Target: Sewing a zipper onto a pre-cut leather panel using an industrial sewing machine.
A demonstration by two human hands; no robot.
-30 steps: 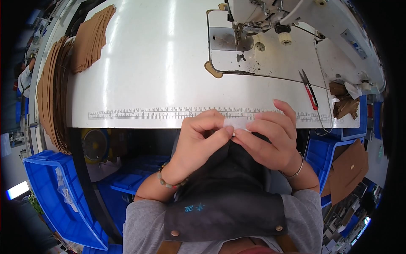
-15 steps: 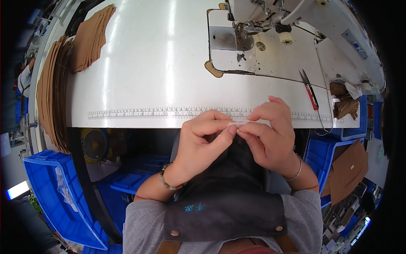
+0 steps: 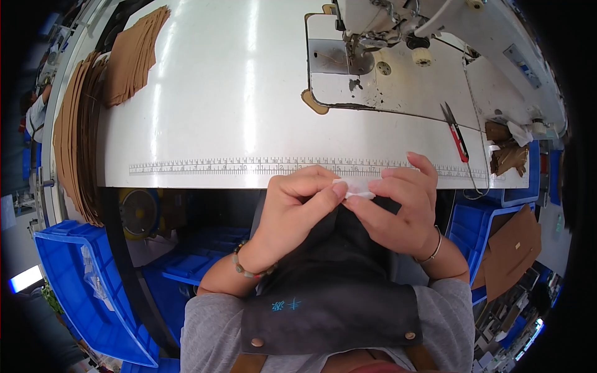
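Head view: small white piece [image 3: 359,186] by near edge of table [image 3: 205,130]. Left hand [image 3: 298,202], 9 o'clock of it, pinches one end; right hand [image 3: 405,202], 3 o'clock, holds other, fingers wider. Risk (my judgement): uneven pull could crease or drop piece.

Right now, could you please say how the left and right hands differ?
The left hand wears a beaded bracelet; the right hand wears a thin bangle. The left hand pinches closely; the right hand's fingers spread wider. Both touch the small white piece.
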